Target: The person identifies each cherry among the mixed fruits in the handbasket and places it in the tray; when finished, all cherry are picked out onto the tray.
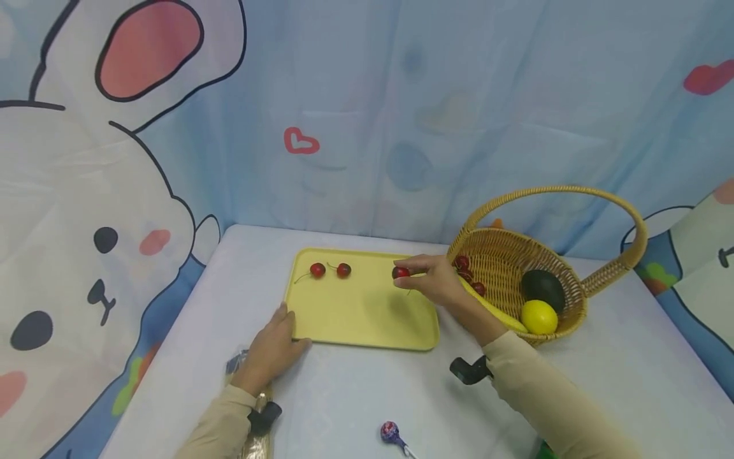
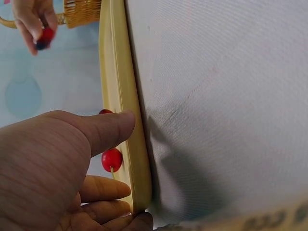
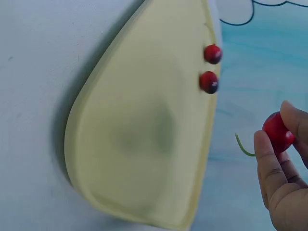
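My right hand (image 1: 438, 280) pinches a red cherry (image 1: 401, 272) between thumb and fingers, above the right part of a yellow tray (image 1: 355, 312). In the right wrist view the green stem of this cherry (image 3: 276, 132) sticks out past the fingertips. Two more cherries with stems lie near the tray's far left corner, a left one (image 1: 318, 270) and a darker one (image 1: 343, 270). My left hand (image 1: 272, 347) holds the tray at its near left corner. Its thumb (image 2: 108, 130) lies against the rim, while the other fingers reach round the corner.
At the right stands a wicker basket (image 1: 499, 245) with a tall handle, holding several cherries (image 1: 466, 274), a banana (image 1: 499, 312), a lemon (image 1: 539, 317) and a dark green avocado (image 1: 542, 290). A wrapped lollipop (image 1: 390, 432) lies in front. A golden packet (image 1: 258, 446) is under the left forearm.
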A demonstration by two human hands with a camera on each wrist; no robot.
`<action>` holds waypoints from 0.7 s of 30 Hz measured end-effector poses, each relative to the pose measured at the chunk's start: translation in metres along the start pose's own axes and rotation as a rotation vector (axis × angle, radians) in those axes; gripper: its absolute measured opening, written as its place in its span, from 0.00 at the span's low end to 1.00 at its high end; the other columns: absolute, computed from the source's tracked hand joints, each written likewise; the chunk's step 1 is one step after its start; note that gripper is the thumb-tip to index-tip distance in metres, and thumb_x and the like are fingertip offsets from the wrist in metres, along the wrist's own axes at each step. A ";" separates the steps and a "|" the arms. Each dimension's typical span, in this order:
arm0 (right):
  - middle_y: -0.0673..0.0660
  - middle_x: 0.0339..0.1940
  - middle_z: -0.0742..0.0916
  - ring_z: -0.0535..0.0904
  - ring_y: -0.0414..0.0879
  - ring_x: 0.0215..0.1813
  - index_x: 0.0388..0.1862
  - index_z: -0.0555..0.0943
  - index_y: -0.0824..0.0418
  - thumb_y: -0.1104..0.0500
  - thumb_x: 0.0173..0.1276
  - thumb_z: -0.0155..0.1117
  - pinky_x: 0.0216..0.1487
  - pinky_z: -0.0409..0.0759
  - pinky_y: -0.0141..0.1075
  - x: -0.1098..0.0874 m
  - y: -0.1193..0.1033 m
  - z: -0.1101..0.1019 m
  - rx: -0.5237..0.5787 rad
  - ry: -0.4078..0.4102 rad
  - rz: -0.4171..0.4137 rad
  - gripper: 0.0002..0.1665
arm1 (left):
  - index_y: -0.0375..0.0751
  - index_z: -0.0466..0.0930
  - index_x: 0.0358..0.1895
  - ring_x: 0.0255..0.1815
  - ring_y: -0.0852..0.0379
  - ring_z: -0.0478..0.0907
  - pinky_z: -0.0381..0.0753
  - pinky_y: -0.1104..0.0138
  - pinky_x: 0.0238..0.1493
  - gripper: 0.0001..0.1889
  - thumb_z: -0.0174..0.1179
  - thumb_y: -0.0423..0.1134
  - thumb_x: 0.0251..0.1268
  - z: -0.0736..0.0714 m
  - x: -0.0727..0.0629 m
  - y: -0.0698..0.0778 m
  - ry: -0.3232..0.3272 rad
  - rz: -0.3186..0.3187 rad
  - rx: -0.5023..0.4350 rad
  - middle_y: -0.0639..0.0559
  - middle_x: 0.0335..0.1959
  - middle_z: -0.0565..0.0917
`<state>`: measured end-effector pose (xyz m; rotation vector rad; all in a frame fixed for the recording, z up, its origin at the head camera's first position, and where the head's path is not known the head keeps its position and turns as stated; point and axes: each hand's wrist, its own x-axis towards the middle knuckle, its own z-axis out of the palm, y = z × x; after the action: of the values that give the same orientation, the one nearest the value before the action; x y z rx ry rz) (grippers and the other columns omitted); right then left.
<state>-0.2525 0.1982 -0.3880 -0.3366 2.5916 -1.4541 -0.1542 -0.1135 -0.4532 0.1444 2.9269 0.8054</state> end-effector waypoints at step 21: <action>0.62 0.56 0.87 0.83 0.55 0.57 0.55 0.85 0.63 0.62 0.61 0.73 0.52 0.85 0.41 0.070 0.018 0.076 -0.255 0.017 0.080 0.22 | 0.19 0.62 0.69 0.73 0.32 0.62 0.66 0.47 0.72 0.40 0.65 0.45 0.64 0.000 0.001 0.001 -0.003 -0.025 -0.009 0.26 0.75 0.57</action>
<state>-0.3035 0.1262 -0.4449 -0.2462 2.7734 -1.1080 -0.1552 -0.1126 -0.4531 0.1083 2.9156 0.8134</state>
